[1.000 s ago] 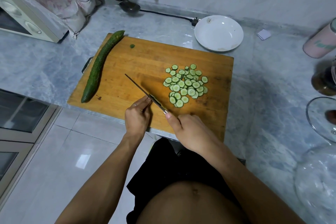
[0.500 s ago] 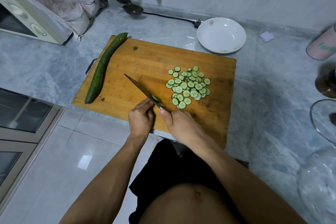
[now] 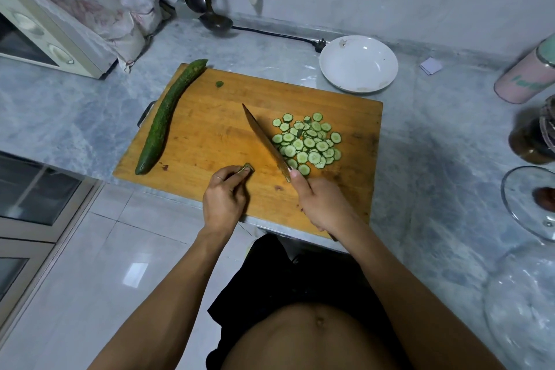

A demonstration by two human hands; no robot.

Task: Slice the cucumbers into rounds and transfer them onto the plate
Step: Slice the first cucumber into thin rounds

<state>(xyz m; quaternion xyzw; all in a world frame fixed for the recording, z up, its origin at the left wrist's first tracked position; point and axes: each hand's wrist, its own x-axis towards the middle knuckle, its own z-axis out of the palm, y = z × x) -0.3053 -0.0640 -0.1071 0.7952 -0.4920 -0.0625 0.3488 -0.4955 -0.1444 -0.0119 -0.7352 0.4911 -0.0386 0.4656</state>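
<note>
My left hand (image 3: 223,200) pinches a cucumber end piece (image 3: 247,168) on the cutting board (image 3: 210,135). My right hand (image 3: 321,204) grips the knife (image 3: 265,141), its blade against the pile of cucumber rounds (image 3: 307,143). A whole cucumber (image 3: 168,116) lies at the board's left edge. The white plate (image 3: 359,63) sits on the counter (image 3: 435,141), far right.

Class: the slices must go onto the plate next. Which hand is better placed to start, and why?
Right. The right hand grips the knife against the cucumber slices, nearer the plate; the left hand pinches a cucumber end.
</note>
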